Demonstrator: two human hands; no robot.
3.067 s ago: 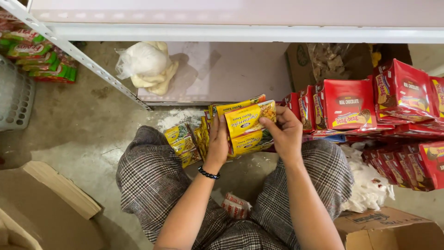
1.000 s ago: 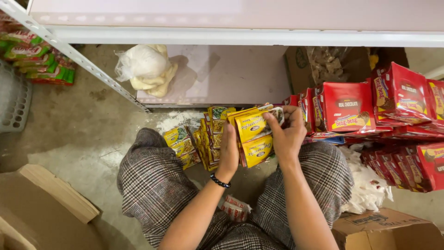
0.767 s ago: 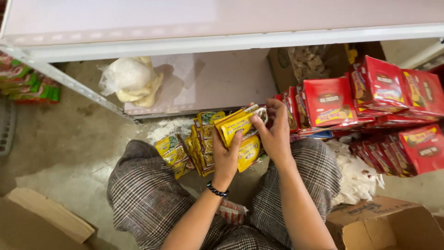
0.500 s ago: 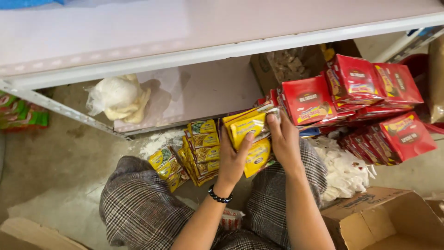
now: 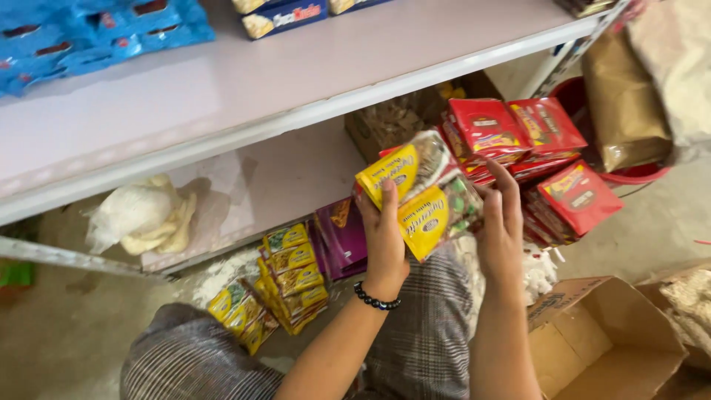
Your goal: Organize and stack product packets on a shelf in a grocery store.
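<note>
Yellow packets point(image 5: 418, 196) sit as a small stack between both hands, held up in front of the lower shelf point(image 5: 296, 167) and just left of the red packets point(image 5: 518, 137). The left hand point(image 5: 385, 237) is closed on the stack from below, thumb pressed up across the front of the nearest packet. The right hand point(image 5: 500, 222) clasps the far edge, fingers laid flat along the side; how many packets it covers is hard to tell, since the stack hides its palm.

The packets look light and thin, with glossy film that would slide easily, one wrapper over the next. The contents seem crisp and breakable, so a hard squeeze across the middle would likely do harm. The safest hold is probably as now: two hands pinching the stack by its opposite edges, keeping it square.

More yellow packets point(image 5: 285, 285) stand in a row on the floor by the person's knee, beside purple packets point(image 5: 342, 233). An open carton point(image 5: 603, 333) lies at right.
</note>
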